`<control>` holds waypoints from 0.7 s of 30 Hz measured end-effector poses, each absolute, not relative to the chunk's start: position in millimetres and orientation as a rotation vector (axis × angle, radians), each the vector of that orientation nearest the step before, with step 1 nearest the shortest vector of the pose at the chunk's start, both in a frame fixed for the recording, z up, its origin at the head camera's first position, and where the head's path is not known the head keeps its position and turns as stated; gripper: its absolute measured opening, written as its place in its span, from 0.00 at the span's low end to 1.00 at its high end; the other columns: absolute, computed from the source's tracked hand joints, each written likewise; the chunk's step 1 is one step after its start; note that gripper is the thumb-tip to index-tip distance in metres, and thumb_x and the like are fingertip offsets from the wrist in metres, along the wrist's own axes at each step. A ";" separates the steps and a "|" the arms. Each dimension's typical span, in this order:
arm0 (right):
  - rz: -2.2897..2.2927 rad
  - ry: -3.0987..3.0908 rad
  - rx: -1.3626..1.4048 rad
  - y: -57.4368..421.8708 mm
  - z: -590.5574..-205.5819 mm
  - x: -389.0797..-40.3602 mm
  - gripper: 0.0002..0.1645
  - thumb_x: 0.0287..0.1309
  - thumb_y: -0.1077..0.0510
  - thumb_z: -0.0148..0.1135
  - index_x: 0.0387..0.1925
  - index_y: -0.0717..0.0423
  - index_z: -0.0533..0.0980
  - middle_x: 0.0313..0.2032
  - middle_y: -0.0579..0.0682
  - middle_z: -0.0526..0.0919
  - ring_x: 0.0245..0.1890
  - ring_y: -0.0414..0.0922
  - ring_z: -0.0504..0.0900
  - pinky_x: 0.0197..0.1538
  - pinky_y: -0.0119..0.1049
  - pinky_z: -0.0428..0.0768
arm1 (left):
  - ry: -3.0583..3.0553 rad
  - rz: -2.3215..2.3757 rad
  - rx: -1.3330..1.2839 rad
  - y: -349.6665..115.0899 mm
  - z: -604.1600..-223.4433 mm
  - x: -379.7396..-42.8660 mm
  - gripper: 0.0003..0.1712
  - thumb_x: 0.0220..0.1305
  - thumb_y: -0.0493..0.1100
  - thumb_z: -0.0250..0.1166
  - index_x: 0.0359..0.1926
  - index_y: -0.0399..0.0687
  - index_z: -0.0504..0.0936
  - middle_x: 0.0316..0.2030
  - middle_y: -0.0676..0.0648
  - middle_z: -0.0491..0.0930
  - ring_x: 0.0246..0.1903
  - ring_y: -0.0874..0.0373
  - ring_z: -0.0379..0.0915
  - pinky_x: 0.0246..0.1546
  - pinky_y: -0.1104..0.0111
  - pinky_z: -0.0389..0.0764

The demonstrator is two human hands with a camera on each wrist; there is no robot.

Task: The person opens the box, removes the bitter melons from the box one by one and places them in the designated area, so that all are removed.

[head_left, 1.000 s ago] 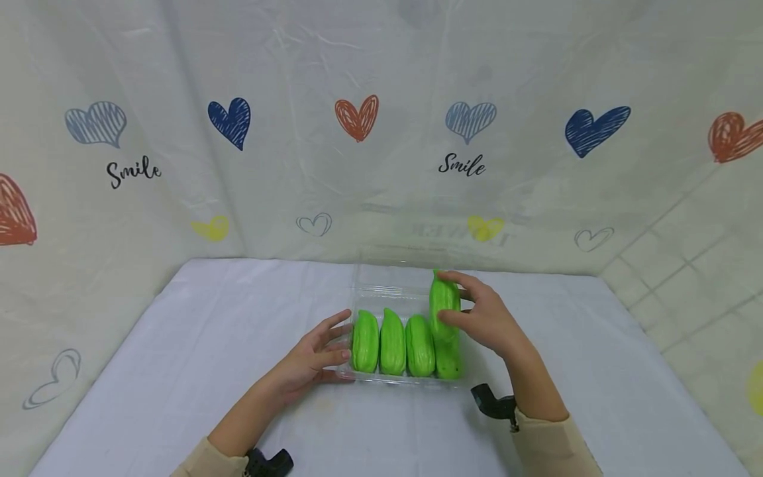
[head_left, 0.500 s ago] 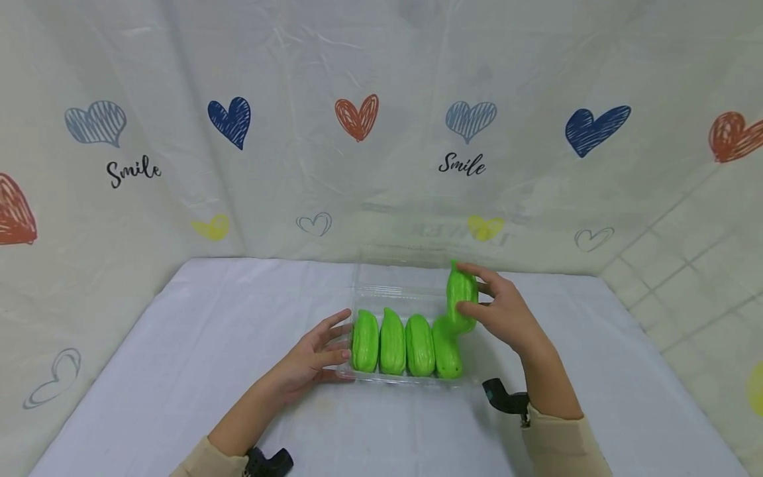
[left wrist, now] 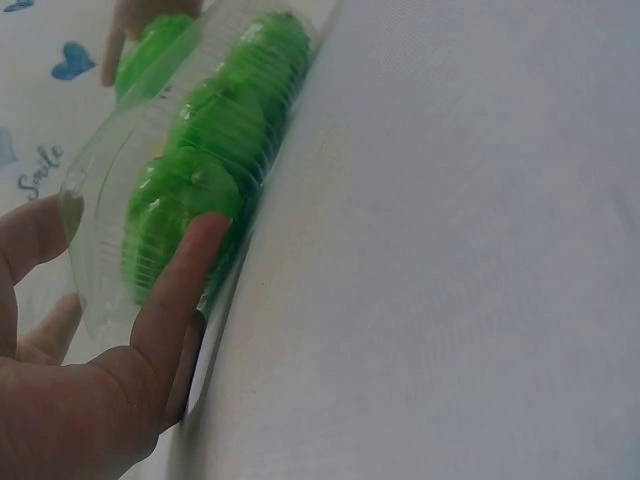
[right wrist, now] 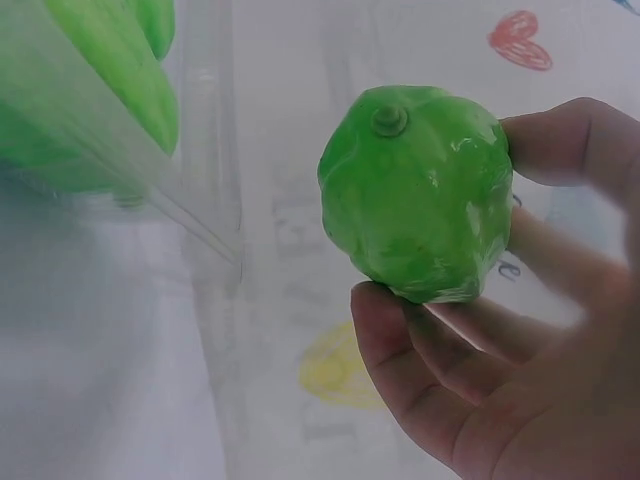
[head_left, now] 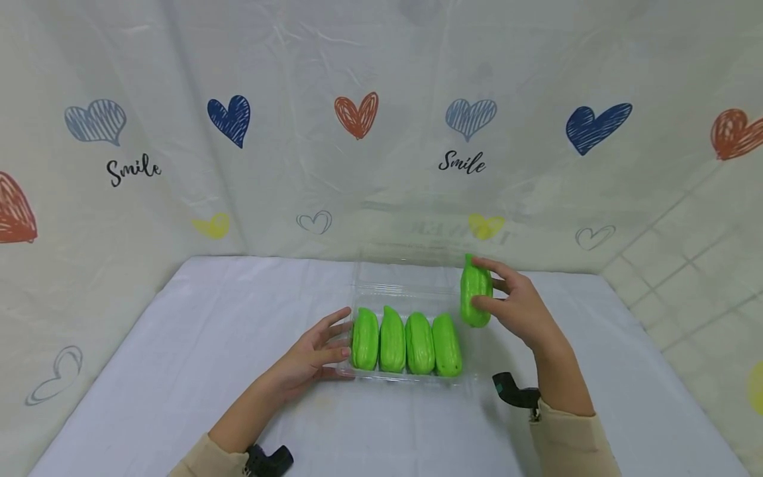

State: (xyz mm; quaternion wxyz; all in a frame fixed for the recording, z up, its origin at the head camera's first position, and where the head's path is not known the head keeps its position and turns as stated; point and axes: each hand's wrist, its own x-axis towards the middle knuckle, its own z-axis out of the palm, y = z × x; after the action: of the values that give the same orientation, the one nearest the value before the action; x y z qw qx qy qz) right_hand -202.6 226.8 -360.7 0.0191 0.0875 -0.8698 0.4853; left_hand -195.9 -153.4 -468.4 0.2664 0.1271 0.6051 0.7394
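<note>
Gourd (head_left: 477,291), green and ridged, is pinched between thumb and fingers of the right hand (head_left: 518,306), just left of that palm, its long axis running near to far; the left hand (head_left: 310,354) is well apart, fingers spread and unclenched, touching the left wall of a clear container (head_left: 420,301). Inside, four more green gourds (head_left: 420,343) lie side by side, near the held one; the lid (head_left: 393,273) is open on the far side.
</note>
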 end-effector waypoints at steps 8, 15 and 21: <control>1.510 -2.689 0.214 237.2 -362.0 -203.3 0.41 0.61 0.59 0.65 0.74 0.42 0.63 0.69 0.57 0.66 0.68 0.61 0.67 0.56 0.52 0.77 | 1.629 1.999 0.350 -153.6 -469.2 -196.1 0.47 0.68 0.35 0.63 0.79 0.60 0.49 0.77 0.42 0.47 0.74 0.36 0.49 0.52 0.46 0.82; 1.523 -2.688 0.169 245.7 -364.2 -203.6 0.42 0.62 0.59 0.64 0.75 0.42 0.62 0.70 0.58 0.65 0.68 0.61 0.67 0.56 0.51 0.76 | 1.634 1.996 0.356 -154.1 -468.6 -195.4 0.46 0.68 0.34 0.61 0.79 0.60 0.49 0.77 0.42 0.47 0.74 0.35 0.47 0.52 0.46 0.82; 1.525 -2.691 0.136 253.1 -368.0 -206.0 0.43 0.62 0.59 0.64 0.76 0.43 0.60 0.73 0.58 0.61 0.69 0.64 0.65 0.58 0.55 0.75 | 1.638 1.997 0.354 -154.3 -467.9 -194.9 0.46 0.68 0.34 0.62 0.79 0.60 0.49 0.77 0.43 0.47 0.74 0.36 0.48 0.52 0.46 0.82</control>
State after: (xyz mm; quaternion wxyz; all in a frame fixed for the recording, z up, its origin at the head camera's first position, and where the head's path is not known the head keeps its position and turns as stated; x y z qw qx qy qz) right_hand -206.0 253.1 -368.0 0.0227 0.0438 -0.8689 0.4925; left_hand -194.9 -154.3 -467.9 0.2641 0.1309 0.6061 0.7388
